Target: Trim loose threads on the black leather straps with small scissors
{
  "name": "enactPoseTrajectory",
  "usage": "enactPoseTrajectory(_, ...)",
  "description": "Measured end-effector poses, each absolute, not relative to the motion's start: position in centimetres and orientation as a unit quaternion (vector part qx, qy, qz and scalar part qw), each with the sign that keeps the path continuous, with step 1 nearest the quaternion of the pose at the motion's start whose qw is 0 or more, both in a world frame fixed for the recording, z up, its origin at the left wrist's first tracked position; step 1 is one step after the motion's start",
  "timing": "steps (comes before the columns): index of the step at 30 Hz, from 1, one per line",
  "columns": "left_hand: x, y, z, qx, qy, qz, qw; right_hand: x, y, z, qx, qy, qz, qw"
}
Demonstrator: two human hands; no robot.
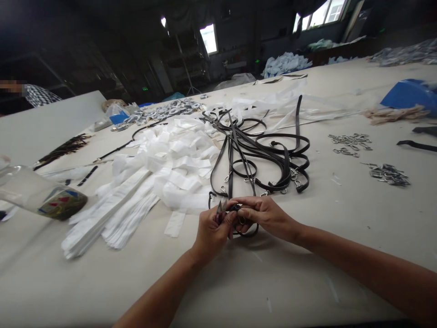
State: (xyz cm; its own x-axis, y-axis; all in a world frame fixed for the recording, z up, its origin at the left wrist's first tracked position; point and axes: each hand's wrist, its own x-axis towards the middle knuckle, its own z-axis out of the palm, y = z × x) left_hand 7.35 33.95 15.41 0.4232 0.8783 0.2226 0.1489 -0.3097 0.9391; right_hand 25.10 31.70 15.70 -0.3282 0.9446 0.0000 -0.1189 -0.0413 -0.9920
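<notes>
My left hand [213, 230] is closed around small thread snips [221, 208], whose blades point up past the index finger. Its thumb and fingers also grip the end of a black strap. My right hand [264, 215] pinches the same strap end from the other side, fingertips meeting those of the left. A metal ring or clasp [242, 220] shows partly beneath the fingers; its full shape is hidden. Just beyond both hands lies a tangle of black straps [273, 180], several with silver snap hooks [294, 174] at their ends.
White ribbon strips [177, 155] are heaped left of the straps. A clear plastic bottle [37, 191] lies at the far left. Two piles of metal hooks [389, 174] sit on the right, with a blue item [406, 98] behind. A person's checked sleeve [41, 94] shows far left.
</notes>
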Motion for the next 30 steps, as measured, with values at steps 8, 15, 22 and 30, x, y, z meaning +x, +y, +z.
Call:
enactPoseTrajectory(8,6.9,34.5,15.1,0.807,0.323,0.395,0.298,24.4,31.7,15.2,-0.371,-0.482,0.647,0.460)
enactPoseTrajectory(15,7.0,34.4,15.0,0.811,0.322,0.404,0.274,24.0,31.3,15.8,-0.356,-0.466,0.664,0.465)
enactPoseTrajectory(22,7.6,34.1,15.6,0.778,0.346,0.411,0.326,24.1,31.1,16.2,-0.378,-0.502,0.619,0.471)
enactPoseTrajectory(30,8.2,34.0,15.3,0.712,0.390,0.405,0.421,24.3,31.4,16.0,-0.423,-0.487,0.601,0.472)
